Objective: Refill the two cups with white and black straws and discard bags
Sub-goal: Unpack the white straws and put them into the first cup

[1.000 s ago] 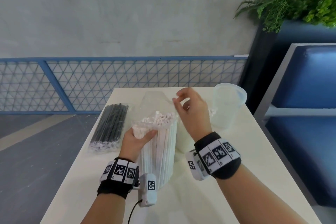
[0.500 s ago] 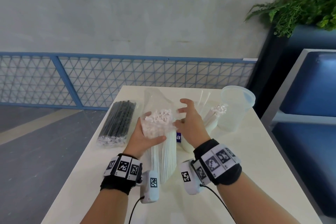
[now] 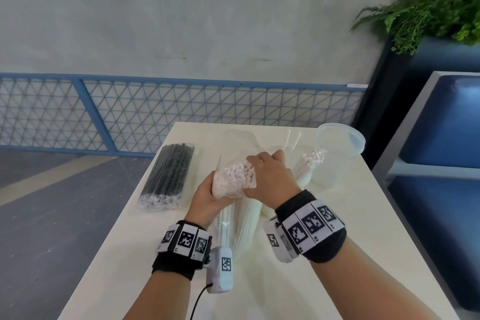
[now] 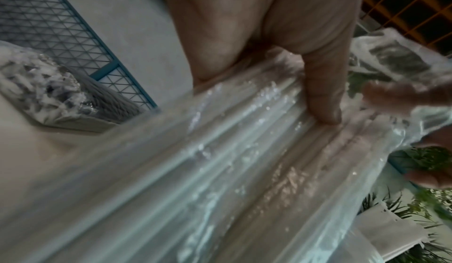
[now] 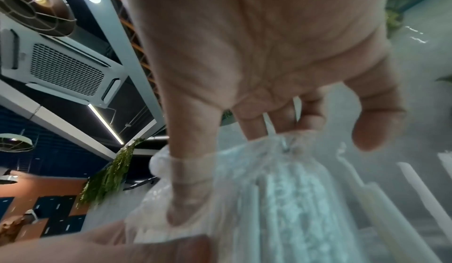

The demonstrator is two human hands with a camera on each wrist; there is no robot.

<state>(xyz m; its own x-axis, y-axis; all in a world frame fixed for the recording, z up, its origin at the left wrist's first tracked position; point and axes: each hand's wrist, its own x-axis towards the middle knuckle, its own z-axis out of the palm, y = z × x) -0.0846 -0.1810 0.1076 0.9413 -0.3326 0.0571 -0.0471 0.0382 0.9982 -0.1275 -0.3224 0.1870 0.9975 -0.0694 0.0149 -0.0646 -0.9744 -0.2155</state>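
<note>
A clear bag (image 3: 241, 218) of white straws (image 3: 233, 176) stands upright on the cream table (image 3: 324, 241). My left hand (image 3: 207, 191) grips the bag near its top, with the thumb (image 4: 322, 93) pressed on the plastic (image 4: 244, 170). My right hand (image 3: 270, 176) reaches into the open top, its fingers (image 5: 186, 190) curled round the straw ends (image 5: 293, 190). Behind it, more white straws (image 3: 313, 157) lean in a cup that the hand mostly hides. An empty clear cup (image 3: 335, 163) stands at the back right. A sealed bag of black straws (image 3: 168, 174) lies to the left (image 4: 49, 93).
A blue mesh railing (image 3: 181, 112) runs beyond the table's far edge. A blue bench (image 3: 441, 163) stands close on the right, with a planter of green ferns (image 3: 428, 8) behind it. The table's left edge drops to grey floor (image 3: 52, 215).
My right hand came down from above the bag and closed on the white straw tops. My left hand kept its grip and tilted the bag a little.
</note>
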